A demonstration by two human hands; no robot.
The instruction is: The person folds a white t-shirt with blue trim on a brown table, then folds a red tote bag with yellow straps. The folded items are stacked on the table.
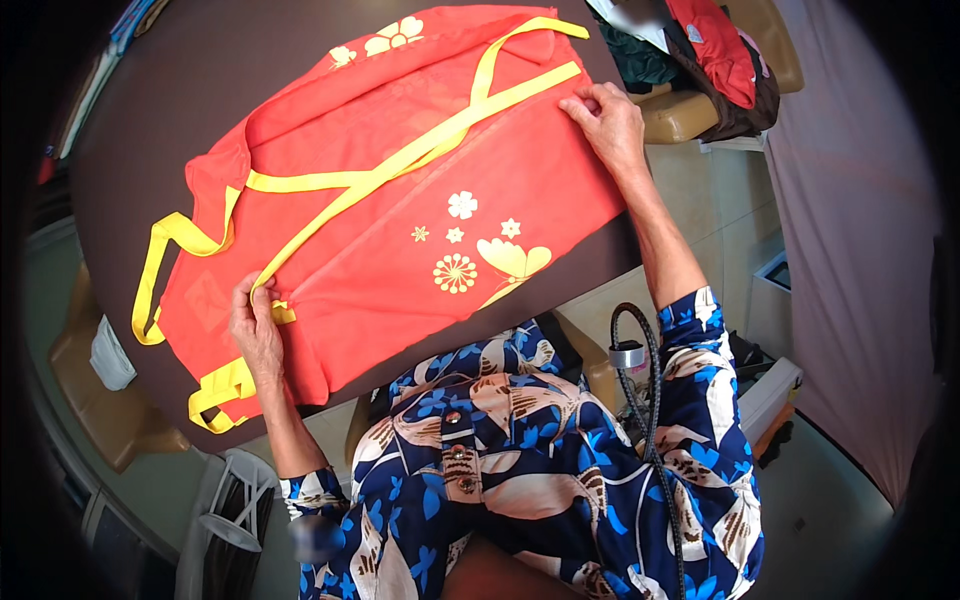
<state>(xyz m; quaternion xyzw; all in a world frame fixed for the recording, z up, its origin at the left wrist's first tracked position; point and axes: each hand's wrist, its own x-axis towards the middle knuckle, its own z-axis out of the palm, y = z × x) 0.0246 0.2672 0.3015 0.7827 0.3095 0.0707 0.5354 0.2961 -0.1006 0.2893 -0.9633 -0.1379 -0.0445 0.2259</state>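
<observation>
A red fabric apron point(390, 300) with yellow straps and printed flowers and a butterfly lies spread over the dark table. Its long yellow strap point(420, 155) runs diagonally across the cloth, crossing another yellow strap. At the lower left, my left hand point(257, 322) pinches the end part of the long strap between thumb and fingers, near a fold in the cloth. My right hand point(606, 124) is at the upper right edge of the apron, with thumb and fingers at the cloth; whether it grips the edge is hard to tell. More yellow straps loop out at the apron's left side.
The brown table point(142, 97) extends behind the apron. A tan chair point(675, 116) at the upper right holds red and dark cloths. Another tan chair point(97, 390) with a white item stands at the left. A pinkish curtain point(847, 225) hangs at the right.
</observation>
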